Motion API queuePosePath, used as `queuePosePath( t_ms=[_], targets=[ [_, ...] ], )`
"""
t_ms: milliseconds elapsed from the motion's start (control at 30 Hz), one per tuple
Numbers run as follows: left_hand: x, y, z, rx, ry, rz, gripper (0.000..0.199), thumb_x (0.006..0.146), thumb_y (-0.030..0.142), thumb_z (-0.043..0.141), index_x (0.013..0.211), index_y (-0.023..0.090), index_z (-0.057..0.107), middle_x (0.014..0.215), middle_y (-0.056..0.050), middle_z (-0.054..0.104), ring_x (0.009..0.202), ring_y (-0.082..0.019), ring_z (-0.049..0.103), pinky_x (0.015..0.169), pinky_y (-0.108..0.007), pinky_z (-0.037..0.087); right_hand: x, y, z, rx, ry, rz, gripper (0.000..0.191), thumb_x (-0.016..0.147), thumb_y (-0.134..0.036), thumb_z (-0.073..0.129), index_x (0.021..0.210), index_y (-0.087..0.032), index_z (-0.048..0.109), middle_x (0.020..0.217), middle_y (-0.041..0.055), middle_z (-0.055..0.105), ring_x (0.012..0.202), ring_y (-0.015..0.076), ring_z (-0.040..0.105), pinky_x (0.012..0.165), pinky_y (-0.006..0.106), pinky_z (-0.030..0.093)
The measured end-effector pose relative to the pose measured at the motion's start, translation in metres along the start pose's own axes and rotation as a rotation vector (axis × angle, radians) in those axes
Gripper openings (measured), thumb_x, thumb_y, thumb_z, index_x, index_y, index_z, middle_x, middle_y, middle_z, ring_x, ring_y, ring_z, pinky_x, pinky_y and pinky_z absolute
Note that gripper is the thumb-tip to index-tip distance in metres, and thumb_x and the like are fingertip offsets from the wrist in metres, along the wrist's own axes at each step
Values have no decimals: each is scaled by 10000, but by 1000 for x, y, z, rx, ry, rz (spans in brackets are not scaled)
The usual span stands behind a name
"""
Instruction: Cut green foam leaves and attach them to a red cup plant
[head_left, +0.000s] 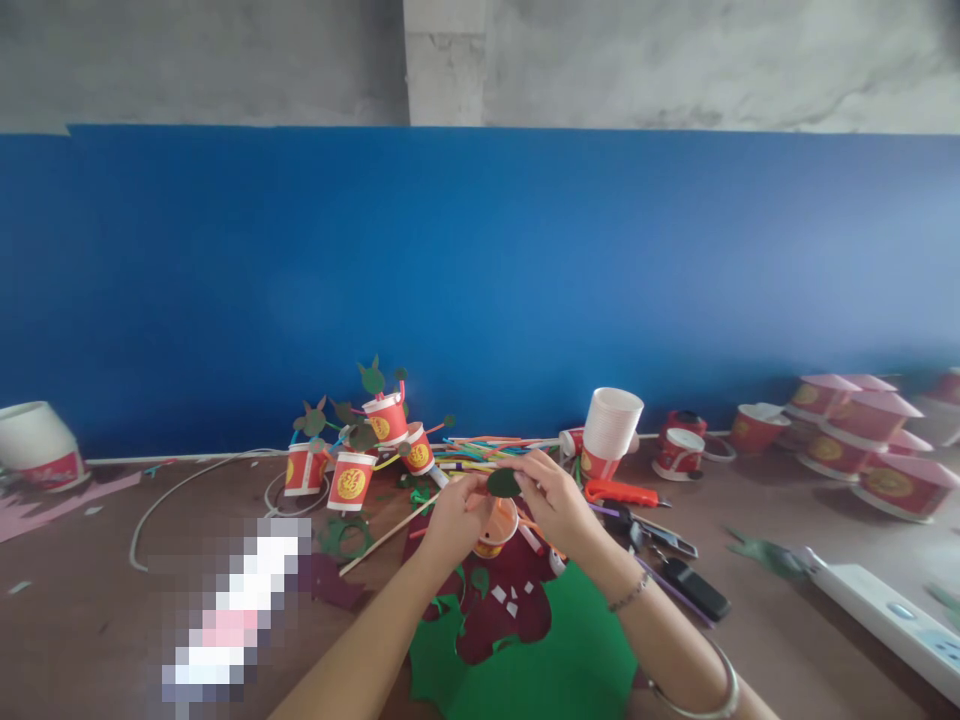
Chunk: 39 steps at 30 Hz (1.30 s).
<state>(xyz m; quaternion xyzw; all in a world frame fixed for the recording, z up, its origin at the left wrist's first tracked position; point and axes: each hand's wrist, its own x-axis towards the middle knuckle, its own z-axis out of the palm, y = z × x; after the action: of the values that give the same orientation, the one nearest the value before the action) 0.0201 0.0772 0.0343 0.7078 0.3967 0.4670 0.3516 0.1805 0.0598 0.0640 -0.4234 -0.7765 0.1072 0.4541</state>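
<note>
A dark green paper disc (503, 484) is pinched between my two hands near the middle of the table. My left hand (461, 510) grips its left edge, and my right hand (545, 492) has fingertips on its right edge. Right below the disc stands a paper cup (499, 527), its orange inside partly hidden by my hands. Green paper (540, 660) and dark red paper (525, 620) with ragged cut-outs lie under my forearms, with several small white scraps (512, 608) on top.
Decorated cups (351, 480) stand at back left, coloured straws (495, 452) behind my hands. To the right are a stack of white cups (611, 430), an orange-handled cutter (626, 493), keys with a black fob (694, 588) and a power strip (885, 620). Cups with pink roofs (862, 430) sit far right.
</note>
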Motion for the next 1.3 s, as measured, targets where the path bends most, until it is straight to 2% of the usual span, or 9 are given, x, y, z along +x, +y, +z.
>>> queuePosePath(
  t_ms=[200, 467, 633, 767, 933, 1033, 1133, 1200, 1300],
  targets=[
    [0, 2, -1, -5, -8, -6, 234, 765, 156, 505, 914, 179, 683, 869, -40, 697, 891, -204, 614, 794, -303, 470, 0, 1, 2, 30, 4, 8, 324, 886, -182, 386, 1091, -221, 634, 912, 70, 595, 828, 173, 563, 749, 311, 470],
    [1, 5, 0, 49, 9, 11, 247, 708, 103, 510, 860, 184, 687, 849, -21, 704, 834, -189, 615, 773, -282, 463, -1, 0, 3, -3, 1, 27, 338, 883, -165, 384, 1107, -229, 628, 923, 64, 596, 847, 172, 569, 757, 305, 467],
    [-1, 6, 0, 97, 9, 0, 136, 735, 235, 566, 806, 184, 670, 776, -11, 686, 767, -182, 606, 710, -261, 459, -1, -2, 2, -38, 4, -10, 349, 880, -153, 382, 1117, -243, 622, 935, 62, 594, 857, 172, 570, 757, 300, 474],
    [-1, 4, 0, 92, 18, -17, 160, 764, 273, 542, 803, 185, 670, 768, -11, 683, 759, -184, 603, 704, -263, 452, -1, -5, 3, -31, 5, -25, 355, 879, -145, 367, 1113, -246, 614, 926, 61, 585, 859, 174, 569, 766, 308, 476],
    [2, -7, 3, -108, 73, -104, 214, 763, 270, 548, 898, 172, 682, 842, -28, 705, 812, -196, 622, 739, -276, 469, -3, -2, 9, -97, -5, 130, 419, 812, -214, 488, 1231, -217, 486, 1047, 83, 568, 935, 205, 562, 823, 366, 467],
    [4, -11, 3, -256, 94, -168, 232, 751, 289, 576, 894, 140, 681, 813, -48, 711, 794, -205, 638, 736, -289, 481, -8, 0, 15, -171, -95, 188, 564, 703, -326, 636, 1227, -198, 473, 1125, 106, 569, 1062, 260, 523, 882, 413, 426],
    [3, -7, 1, -395, 85, -252, 265, 743, 318, 604, 915, 129, 676, 810, -53, 717, 790, -210, 651, 724, -293, 491, -12, -2, 18, -203, -246, 252, 648, 581, -421, 734, 1141, -178, 517, 1081, 122, 598, 1007, 287, 556, 808, 392, 442],
    [2, -2, 0, -445, 87, -302, 259, 735, 315, 617, 904, 128, 677, 798, -47, 720, 781, -206, 658, 726, -292, 495, -13, -5, 17, -200, -310, 291, 607, 555, -433, 751, 1058, -169, 538, 1013, 116, 623, 931, 280, 584, 739, 359, 448],
    [2, 3, -1, -500, 84, -315, 242, 723, 298, 634, 894, 131, 671, 798, -41, 724, 772, -197, 667, 749, -296, 498, -12, -7, 16, -148, -365, 319, 502, 615, -431, 714, 1008, -175, 536, 940, 91, 648, 851, 253, 604, 669, 312, 434]
  ],
)
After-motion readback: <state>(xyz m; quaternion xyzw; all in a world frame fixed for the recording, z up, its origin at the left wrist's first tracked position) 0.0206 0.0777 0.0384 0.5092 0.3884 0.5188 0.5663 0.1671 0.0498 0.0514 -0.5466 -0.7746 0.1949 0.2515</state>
